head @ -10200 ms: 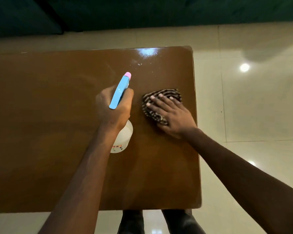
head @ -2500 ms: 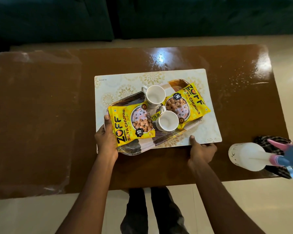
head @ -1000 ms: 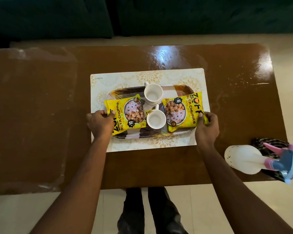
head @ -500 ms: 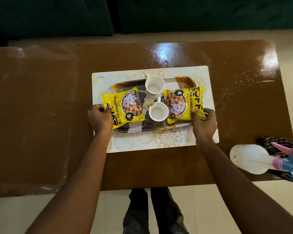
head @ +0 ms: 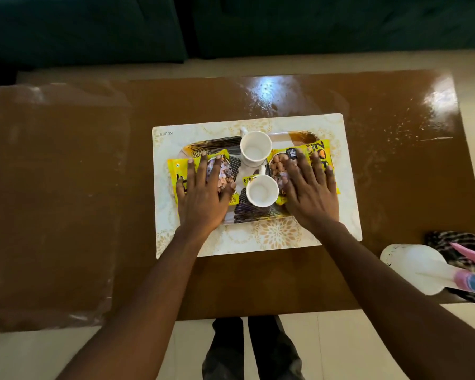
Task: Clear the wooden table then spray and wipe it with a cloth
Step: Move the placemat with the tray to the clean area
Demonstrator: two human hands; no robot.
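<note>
- Head view: the left hand (head: 200,198) lies flat, fingers spread, on the left packet (head: 176,174) on the tray (head: 251,213).
- At the tray's other end the right hand (head: 310,193) lies flat on the right packet (head: 322,152).
- Spray bottle (head: 417,267) and cloth (head: 455,242) sit well right of the tray, on the wooden table (head: 258,281).

— What did the person wear?
— Dark trousers (head: 231,352), both legs showing at the near side.
— And the arms?
— Bare forearms (head: 148,286); the left hand (head: 200,198) and right hand (head: 310,193) were bare too, nails short.
</note>
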